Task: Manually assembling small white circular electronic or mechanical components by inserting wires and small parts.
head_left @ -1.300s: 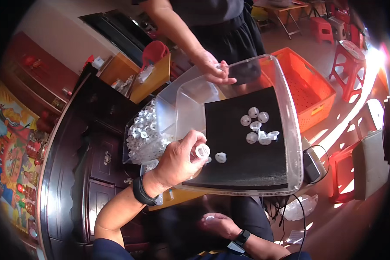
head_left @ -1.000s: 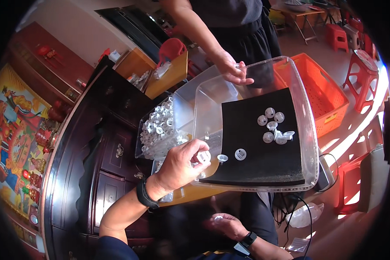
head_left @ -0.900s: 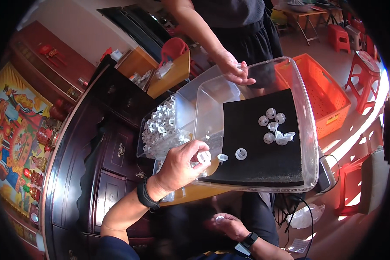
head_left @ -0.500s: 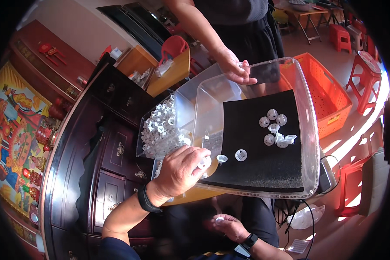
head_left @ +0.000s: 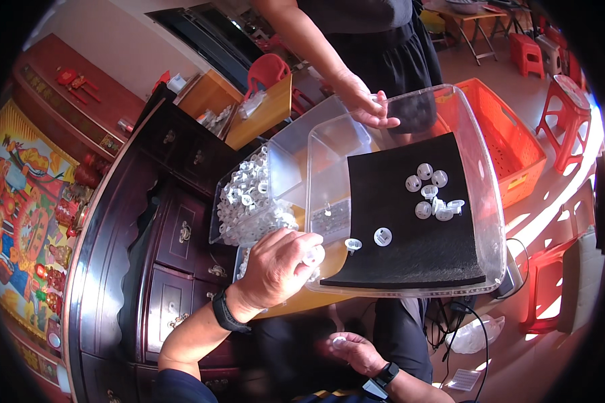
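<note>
1. Head view: a white cap [head_left: 313, 255] is pinched by the left hand [head_left: 274, 265] at the clear bin's [head_left: 493, 201] near-left corner.
2. On the bin's near side, a white disc [head_left: 339, 341] is borne by the right hand [head_left: 359, 354]; whether pinched or cradled cannot be told.
3. Inside the bin, loose caps [head_left: 382, 236] are scattered on a black mat [head_left: 417, 258].

Two loose white pieces [head_left: 382, 236] lie just right of the left hand [head_left: 275, 265]; beyond them, bare black mat [head_left: 427, 256] opens toward a white cluster [head_left: 444, 212], while a co-worker's hand [head_left: 367, 106] crowds the far side of the clear bin [head_left: 489, 201].
</note>
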